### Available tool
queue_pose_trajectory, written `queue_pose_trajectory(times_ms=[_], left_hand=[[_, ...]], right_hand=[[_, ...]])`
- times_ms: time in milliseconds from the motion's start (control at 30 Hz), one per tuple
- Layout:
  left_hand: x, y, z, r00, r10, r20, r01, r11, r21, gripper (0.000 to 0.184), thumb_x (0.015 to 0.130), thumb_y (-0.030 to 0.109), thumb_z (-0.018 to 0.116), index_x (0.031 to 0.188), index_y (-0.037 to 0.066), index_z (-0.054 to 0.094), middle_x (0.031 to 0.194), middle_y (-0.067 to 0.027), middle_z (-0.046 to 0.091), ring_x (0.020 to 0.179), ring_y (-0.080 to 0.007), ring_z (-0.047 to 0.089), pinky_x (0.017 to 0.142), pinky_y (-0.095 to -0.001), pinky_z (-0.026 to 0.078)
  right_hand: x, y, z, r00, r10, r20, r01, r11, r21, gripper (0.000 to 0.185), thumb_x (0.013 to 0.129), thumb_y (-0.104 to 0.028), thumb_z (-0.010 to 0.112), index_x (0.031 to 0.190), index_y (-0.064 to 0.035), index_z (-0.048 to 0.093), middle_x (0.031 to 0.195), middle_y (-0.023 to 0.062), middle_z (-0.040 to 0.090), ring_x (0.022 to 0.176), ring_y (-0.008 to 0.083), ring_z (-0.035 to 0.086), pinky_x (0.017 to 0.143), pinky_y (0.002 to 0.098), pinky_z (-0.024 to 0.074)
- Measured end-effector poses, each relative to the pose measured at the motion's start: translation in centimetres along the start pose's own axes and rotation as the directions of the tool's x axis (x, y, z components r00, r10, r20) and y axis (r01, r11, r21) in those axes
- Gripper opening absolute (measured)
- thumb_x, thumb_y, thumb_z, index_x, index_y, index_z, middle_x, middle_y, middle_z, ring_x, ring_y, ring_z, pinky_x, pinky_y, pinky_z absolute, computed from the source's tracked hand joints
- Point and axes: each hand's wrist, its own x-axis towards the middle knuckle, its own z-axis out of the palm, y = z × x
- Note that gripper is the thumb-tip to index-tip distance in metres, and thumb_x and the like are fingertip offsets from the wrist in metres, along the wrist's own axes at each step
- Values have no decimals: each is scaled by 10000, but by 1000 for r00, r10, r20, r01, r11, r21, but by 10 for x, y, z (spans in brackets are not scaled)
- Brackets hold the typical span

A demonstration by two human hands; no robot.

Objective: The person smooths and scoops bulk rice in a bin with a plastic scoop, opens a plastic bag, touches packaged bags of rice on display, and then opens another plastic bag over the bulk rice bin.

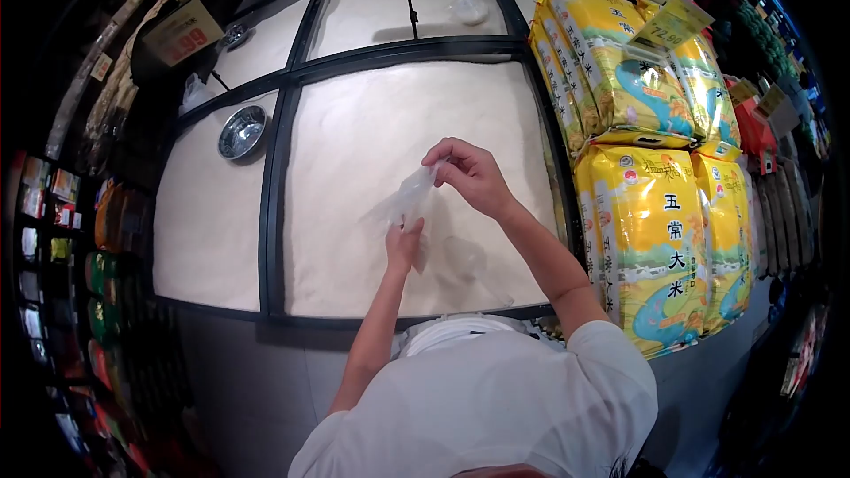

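A thin clear plastic bag (409,198) hangs between my two hands above a wide bin of white grain (354,142). My right hand (465,174) pinches the bag's upper right part between thumb and fingers. Lower and to the left, my left hand (405,241) has its fingers closed on the bag's lower part. Another clear, crumpled plastic piece (462,258) lies on the grain to the right of my left hand.
A metal bowl (243,133) rests in the left bin. Black dividers (274,186) separate the bins. Yellow rice bags (651,239) are stacked on the right, and packed shelves line the left. Price signs (183,33) stand around the bins.
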Motion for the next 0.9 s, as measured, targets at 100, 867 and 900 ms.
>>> queue_pose_trajectory(times_ms=[100,867,900], left_hand=[[16,-67,6,994,75,-74,-80,995,-67,541,906,315,673,1340,35,510,1394,-186,492,1253,-285,518,995,-403,444],[-8,21,38,978,193,77,-151,916,-372,310,921,19,564,1218,25,650,1144,-63,677,1041,-150,619,930,-281,471],[-14,32,41,974,219,52,-188,919,-347,316,913,8,565,1216,24,651,1144,-68,677,1042,-150,618,927,-281,472]], right_hand=[[-18,19,-12,994,38,-102,-30,997,77,134,939,2,557,1044,5,639,938,39,633,809,101,594,759,254,508],[-153,127,-90,860,144,-490,-397,791,-465,563,804,-82,591,1363,-55,533,1298,176,520,1203,279,520,970,326,443],[-149,122,-78,888,95,-451,-351,773,-529,654,788,-101,628,1418,-73,459,1376,182,448,1272,305,461,1024,365,401]])
